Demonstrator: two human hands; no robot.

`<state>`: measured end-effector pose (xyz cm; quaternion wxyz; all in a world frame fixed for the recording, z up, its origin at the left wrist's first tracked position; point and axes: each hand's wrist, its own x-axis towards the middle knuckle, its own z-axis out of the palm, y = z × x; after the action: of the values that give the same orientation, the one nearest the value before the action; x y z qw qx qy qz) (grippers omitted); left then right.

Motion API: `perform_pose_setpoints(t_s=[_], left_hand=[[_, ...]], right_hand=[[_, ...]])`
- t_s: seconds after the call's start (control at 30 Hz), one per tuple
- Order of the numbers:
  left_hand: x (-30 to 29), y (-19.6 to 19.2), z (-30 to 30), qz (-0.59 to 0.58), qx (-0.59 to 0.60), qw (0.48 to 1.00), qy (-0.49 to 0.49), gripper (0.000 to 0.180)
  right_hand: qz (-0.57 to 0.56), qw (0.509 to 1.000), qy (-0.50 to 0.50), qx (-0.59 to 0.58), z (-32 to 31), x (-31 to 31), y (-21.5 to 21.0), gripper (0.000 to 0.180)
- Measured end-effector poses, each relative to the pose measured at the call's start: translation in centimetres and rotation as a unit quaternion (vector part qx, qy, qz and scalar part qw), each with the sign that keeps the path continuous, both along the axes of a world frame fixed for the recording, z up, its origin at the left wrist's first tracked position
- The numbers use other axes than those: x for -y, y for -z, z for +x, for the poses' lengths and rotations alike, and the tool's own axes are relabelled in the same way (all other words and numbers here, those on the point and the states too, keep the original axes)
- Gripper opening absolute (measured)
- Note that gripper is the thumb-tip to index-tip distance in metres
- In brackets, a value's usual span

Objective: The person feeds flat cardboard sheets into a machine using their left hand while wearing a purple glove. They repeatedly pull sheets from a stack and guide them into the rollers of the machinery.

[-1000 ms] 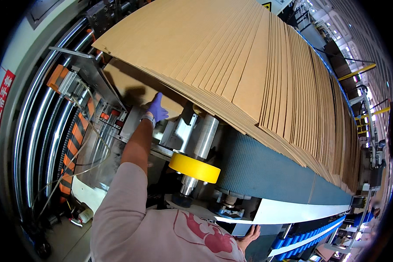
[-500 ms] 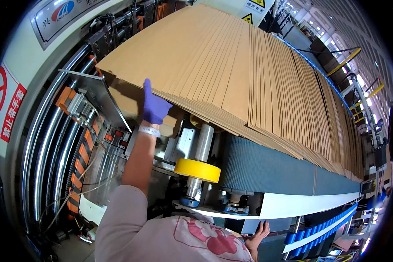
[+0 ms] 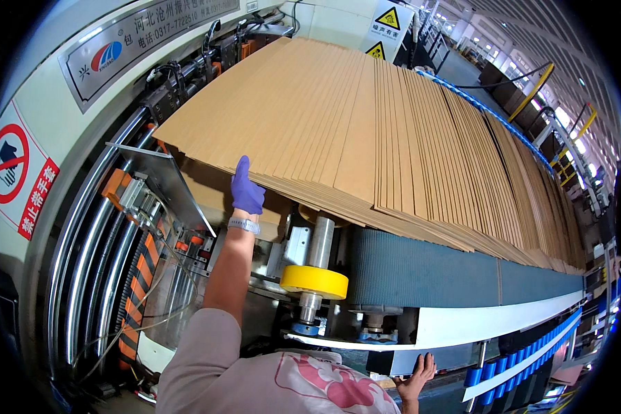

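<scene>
In the centre-left of the frame, the left hand [image 3: 248, 193], in a purple glove, meets the near edge of the fanned stack of brown cardboard sheets [image 3: 324, 131], which spans the centre and right; one digit points up over the edge, but I cannot tell whether the hand grips. At bottom centre-right, the bare right hand [image 3: 415, 379] rests, fingers spread, at a dark grey flat panel [image 3: 440, 359]. Upper left, a silver rectangular metal nameplate [image 3: 152, 43] carries dark lettering and a red-and-blue emblem. Far left, a white sign with a red prohibition circle [image 3: 8, 164] bars a hand pictogram; yellow triangular warning labels [image 3: 388, 18] sit top centre.
</scene>
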<state>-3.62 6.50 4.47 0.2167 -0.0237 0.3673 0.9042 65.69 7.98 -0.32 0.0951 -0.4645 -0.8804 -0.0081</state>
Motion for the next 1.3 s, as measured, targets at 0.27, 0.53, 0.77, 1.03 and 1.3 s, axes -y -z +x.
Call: perform_pose_setpoints(t_s=[0.27, 0.53, 0.77, 1.03, 1.3], left_hand=[[2.1, -1.7, -0.2, 0.057, -0.029, 0.998, 0.008, 0.076], [1.3, -0.2, -1.7, 0.076, -0.036, 0.995, -0.059, 0.092], [1.9, 2.7, -4.0, 0.079, -0.040, 0.988, -0.131, 0.091], [4.3, 8.7, -1.8, 0.043, 0.129, 0.990, -0.030, 0.099], [6.2, 21.0, 4.9, -0.124, 0.231, 0.960, 0.103, 0.104]], right_hand=[[0.011, 1.000, -0.008, -0.003, -0.2, 0.2, -0.3, 0.102], [0.019, 1.000, -0.013, 0.003, -0.4, 0.1, -0.4, 0.107], [-0.006, 1.000, -0.005, -0.003, -0.6, 0.1, -0.7, 0.109], [0.013, 0.999, -0.016, 0.027, -0.1, 0.2, -0.5, 0.105], [0.021, 1.000, -0.016, 0.010, -0.2, 0.0, -0.4, 0.104]])
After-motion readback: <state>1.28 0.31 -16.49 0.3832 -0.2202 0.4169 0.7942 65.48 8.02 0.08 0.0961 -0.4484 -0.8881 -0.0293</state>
